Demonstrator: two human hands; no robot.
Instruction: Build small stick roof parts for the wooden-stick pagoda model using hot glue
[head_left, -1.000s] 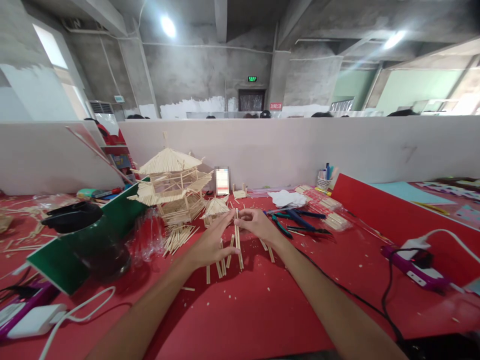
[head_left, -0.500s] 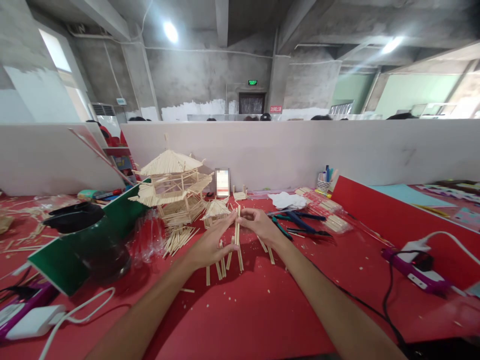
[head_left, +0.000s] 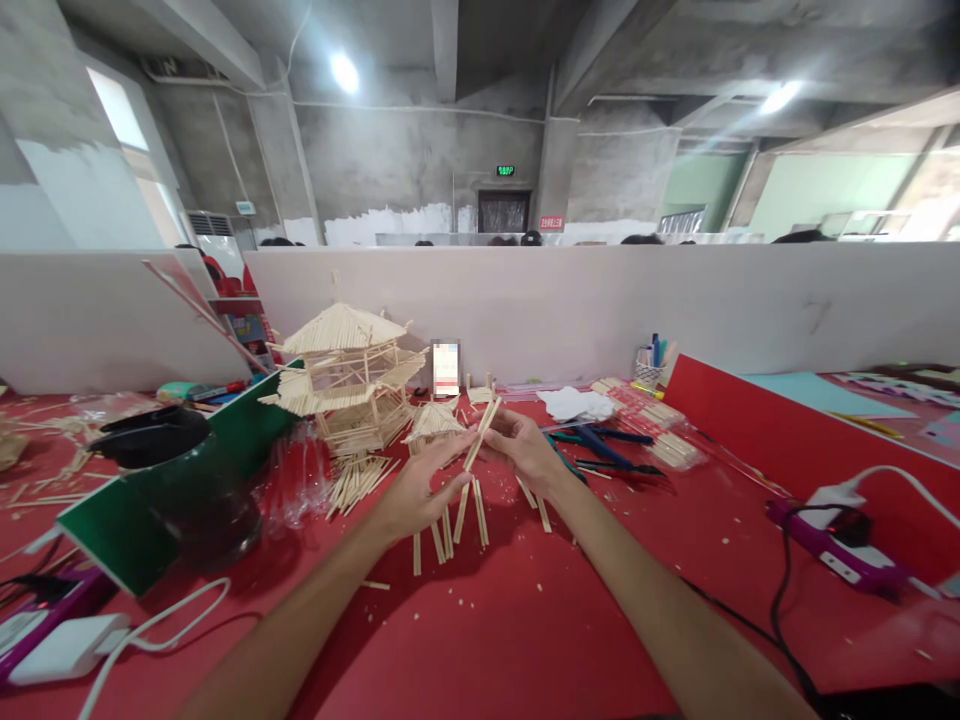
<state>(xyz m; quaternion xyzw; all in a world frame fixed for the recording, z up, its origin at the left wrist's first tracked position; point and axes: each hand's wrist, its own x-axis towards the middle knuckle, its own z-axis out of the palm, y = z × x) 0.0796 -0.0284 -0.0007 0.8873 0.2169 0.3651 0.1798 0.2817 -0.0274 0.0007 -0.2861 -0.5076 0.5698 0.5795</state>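
Observation:
My right hand is closed, its thumb and fingers pinching a pair of thin wooden sticks that slant up to the right. My left hand has its fingers stretched out and its thumb apart; the fingertips touch the sticks from the left, and the thumb is close to their lower end. Several more sticks lie on the red tabletop below the hands. Just behind my left fingers stands a small stick-built pavilion, partly covered by the hand.
A larger stick pavilion stands left, with a stick pile before it. Pliers and white tissue lie right. A dark jug and green board are left; a purple power strip is right. A phone leans behind.
The pair of sticks has gone from nearly upright to slanting, its top now leaning right and its lower end raised. Both hands stay almost in place.

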